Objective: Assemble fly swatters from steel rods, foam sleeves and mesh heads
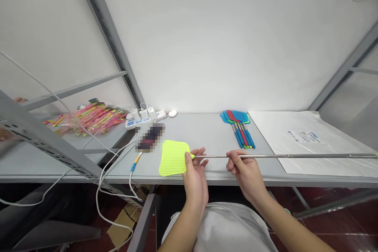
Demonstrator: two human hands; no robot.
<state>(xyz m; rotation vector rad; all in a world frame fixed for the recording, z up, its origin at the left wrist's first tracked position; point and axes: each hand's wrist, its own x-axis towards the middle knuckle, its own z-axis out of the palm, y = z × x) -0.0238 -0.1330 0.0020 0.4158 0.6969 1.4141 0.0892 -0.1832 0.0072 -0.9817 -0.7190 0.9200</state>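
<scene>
A yellow-green fly swatter [175, 158] with a perforated head lies across both hands, its thin metal telescopic rod drawn out long to the right edge of the view. My left hand [195, 177] grips it where the head joins the rod, thumb on the head's edge and the other fingers behind. My right hand [244, 170] pinches the rod between thumb and fingers, a little right of the middle. The far end of the rod reaches the frame's edge, so the handle barely shows. Behind the rod, several fly swatters [238, 128] with blue and red heads lie bunched, their handles toward me.
A wrapped white board [301, 138] lies at the right of the grey table [201, 130]. A power strip [144, 118] with plugs, white cables [102, 177] and a blurred-out object [150, 138] are at left. Beyond the metal shelf post [53, 138] lie several bagged pink-and-yellow items [94, 118].
</scene>
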